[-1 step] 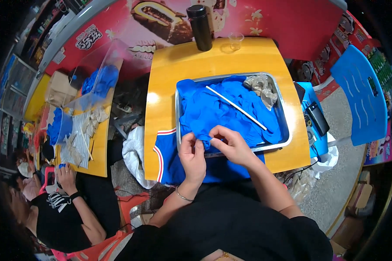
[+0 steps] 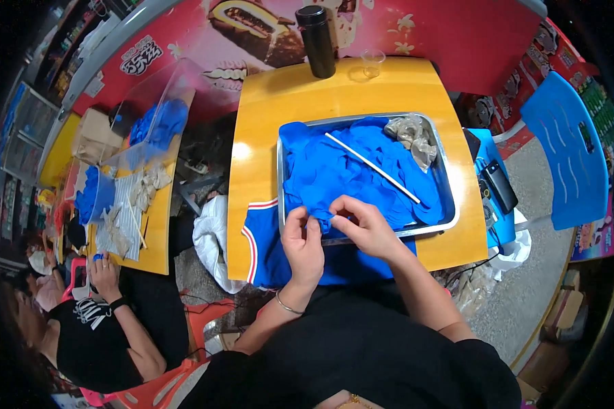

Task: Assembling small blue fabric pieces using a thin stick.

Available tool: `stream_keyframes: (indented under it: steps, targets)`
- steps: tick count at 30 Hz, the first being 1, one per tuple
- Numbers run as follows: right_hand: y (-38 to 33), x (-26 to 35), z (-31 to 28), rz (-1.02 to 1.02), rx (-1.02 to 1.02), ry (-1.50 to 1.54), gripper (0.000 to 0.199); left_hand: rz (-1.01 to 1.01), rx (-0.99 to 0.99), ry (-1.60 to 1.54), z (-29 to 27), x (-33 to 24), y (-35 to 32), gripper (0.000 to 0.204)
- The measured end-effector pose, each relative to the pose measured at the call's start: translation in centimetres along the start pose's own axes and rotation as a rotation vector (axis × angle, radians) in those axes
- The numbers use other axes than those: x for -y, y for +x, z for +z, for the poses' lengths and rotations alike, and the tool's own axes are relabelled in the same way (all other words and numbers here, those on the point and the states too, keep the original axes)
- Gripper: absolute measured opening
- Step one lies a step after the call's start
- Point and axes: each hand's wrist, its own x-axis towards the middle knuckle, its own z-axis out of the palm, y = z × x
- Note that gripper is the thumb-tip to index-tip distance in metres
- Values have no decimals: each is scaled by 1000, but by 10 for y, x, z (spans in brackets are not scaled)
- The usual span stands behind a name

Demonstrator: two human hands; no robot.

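Note:
My left hand (image 2: 303, 245) and my right hand (image 2: 367, 230) meet over the near edge of a metal tray (image 2: 447, 191). Their fingertips pinch a small blue fabric piece (image 2: 320, 215) between them; its lower part is hidden by my fingers. Many similar thin blue pieces (image 2: 334, 170) fill the tray in an overlapping heap. Across the heap lies a white stick (image 2: 372, 167), slanting down to the right. A crumpled beige bundle (image 2: 411, 140) sits in the tray's far right corner. Under the near side of the tray a blue garment (image 2: 266, 238) with red and white trim is spread out.
A black flask (image 2: 316, 44) and a clear cup (image 2: 372, 65) stand at the far edge of the yellow table (image 2: 273, 95). A blue chair (image 2: 566, 150) is to the right. At a table on the left, a co-worker's hand (image 2: 104, 278) holds something blue.
The whole view has shifted very slightly. My hands keep the same pinch on the blue fabric piece, and nothing in the tray has visibly moved.

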Motion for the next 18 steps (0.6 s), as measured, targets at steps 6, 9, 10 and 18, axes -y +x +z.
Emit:
stream_keyframes:
  steps: [6,9,10,18]
  targets:
    - [3,-4,6,-148,-133,-146,8,-231,119,-172,-7,-7,5,6]
    - [6,4,7,-206,-242,-340,8,-273,113,-279,-4,-9,3,9]
    - [7,4,8,-206,-241,-340,8,-205,118,-248,-8,-4,4,12]
    - [18,7,17,-180,-182,-303,9,-133,-50,-339,2,-18,10,8]
